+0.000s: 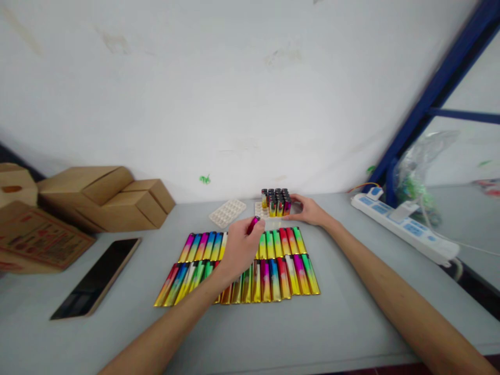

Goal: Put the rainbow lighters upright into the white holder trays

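My left hand (pixel 237 249) is closed around a magenta lighter (pixel 253 224), its dark top tilted up over the back row. To its right, my right hand (pixel 309 210) grips the right end of a white gridded tray (pixel 262 210), thumb in front and fingers behind. Several lighters stand upright in that tray (pixel 279 203), black tops up, while its left cells show bare. Below my left hand lie a back row of shiny multicoloured lighters (pixel 291 241) and a front row (pixel 283 280), side by side. My left hand and forearm hide part of both rows.
Another white gridded tray (pixel 227 213) lies near the wall. Cardboard boxes (pixel 105 198) and a dark phone (pixel 97 278) are at the left. A white power strip (pixel 406 226) with plugs lies at the right, near a clear plastic bag (pixel 420 177) and a blue frame (pixel 433 88).
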`<state>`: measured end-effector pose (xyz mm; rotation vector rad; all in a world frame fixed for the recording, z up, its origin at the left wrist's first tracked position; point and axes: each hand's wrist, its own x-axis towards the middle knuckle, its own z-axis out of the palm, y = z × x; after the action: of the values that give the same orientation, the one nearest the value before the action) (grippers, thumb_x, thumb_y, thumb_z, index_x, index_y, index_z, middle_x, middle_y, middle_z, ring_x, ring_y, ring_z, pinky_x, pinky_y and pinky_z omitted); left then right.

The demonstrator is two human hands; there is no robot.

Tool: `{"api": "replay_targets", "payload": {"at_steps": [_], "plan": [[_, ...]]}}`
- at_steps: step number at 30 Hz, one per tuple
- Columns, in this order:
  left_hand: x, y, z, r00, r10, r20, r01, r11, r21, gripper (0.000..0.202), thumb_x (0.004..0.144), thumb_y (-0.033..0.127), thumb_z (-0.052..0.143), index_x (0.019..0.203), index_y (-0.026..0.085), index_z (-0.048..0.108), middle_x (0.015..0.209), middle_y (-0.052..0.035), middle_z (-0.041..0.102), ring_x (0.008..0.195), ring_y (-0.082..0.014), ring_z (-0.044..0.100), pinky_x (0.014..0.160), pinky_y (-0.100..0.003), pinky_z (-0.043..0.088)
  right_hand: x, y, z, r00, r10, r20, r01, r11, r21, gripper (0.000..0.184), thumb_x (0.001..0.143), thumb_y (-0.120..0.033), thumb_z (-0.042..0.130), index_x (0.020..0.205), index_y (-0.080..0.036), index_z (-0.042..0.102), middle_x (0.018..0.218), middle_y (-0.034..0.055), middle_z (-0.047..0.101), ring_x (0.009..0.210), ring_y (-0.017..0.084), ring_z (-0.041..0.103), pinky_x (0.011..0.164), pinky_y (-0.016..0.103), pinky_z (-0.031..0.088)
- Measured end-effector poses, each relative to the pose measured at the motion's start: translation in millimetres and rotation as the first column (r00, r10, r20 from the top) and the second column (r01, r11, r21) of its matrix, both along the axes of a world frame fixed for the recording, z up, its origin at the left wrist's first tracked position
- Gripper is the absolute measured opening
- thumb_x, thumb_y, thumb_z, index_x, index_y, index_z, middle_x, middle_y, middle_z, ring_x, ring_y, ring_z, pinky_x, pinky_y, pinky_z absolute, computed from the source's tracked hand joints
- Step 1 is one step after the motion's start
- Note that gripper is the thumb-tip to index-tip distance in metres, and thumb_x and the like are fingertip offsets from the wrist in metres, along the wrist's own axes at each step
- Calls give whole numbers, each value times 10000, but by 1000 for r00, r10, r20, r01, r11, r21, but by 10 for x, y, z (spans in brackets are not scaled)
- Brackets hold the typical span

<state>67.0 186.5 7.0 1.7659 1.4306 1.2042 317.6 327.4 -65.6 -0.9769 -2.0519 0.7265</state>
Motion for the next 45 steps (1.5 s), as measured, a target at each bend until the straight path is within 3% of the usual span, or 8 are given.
{"api": "replay_targets", "payload": {"at_steps": [4,11,15,19,24,28,34,45], "plan": [[-6,-4,-12,998,1,57,-1,1000,-14,459,959,498,490,623,207,376,573,50,343,521,-100,328,488,-250,246,-6,16,-15,1000,-8,-2,8,1000,7,742,671,-451,902,1314,-206,625,1283,101,706,1135,276,678,1035,443,535],[-88,226,45,886,-223,407,271,961,-62,289,951,492,569,984,226,458,724,71,509,467,-59,426,453,-202,383,-23,18,-10,999,10,-36,-9,1000,20,711,674,-437,900,1286,-190,634,1259,111,711,1104,267,682,1021,448,537],[-190,593,36,937,-221,271,222,975,26,323,862,462,685,1011,190,595,937,-20,632,757,-141,657,688,-301,592,-31,17,4,999,21,-45,-20,999,39,709,673,-427,900,1281,-173,636,1255,126,711,1101,272,686,1020,455,539],[-241,958,-26,974,-207,92,201,977,72,326,756,425,788,921,153,715,944,-84,750,911,-230,708,905,-384,575,-36,13,13,998,21,-57,-18,999,45,701,672,-410,902,1279,-173,642,1243,128,716,1092,267,692,1017,454,542],[-194,1194,-154,987,-124,102,116,990,85,372,671,364,844,934,148,695,846,-87,768,827,-236,731,825,-390,600,-36,16,15,998,25,-56,-22,999,44,703,667,-408,906,1270,-162,642,1219,128,721,1080,265,694,1004,438,551],[-166,1274,-206,986,-151,67,145,985,88,329,668,347,841,879,142,693,830,-99,771,788,-237,738,813,-402,603,-29,38,-6,997,37,-61,-35,999,29,716,668,-423,904,1279,-164,634,1234,123,712,1100,262,685,1018,435,546],[-166,1315,-176,973,-216,-82,224,969,103,238,700,328,815,835,159,715,848,-82,777,812,-240,741,838,-396,584,-24,39,-10,998,23,-55,-21,999,27,704,666,-418,904,1272,-179,638,1229,116,712,1092,267,684,1007,445,553],[-163,1339,-256,975,-175,-136,187,979,79,263,662,284,832,831,188,653,759,-31,749,746,-213,717,763,-351,571,-23,14,13,999,13,-44,-11,999,35,696,672,-417,900,1273,-182,640,1230,118,714,1094,275,688,1005,452,553]]}}
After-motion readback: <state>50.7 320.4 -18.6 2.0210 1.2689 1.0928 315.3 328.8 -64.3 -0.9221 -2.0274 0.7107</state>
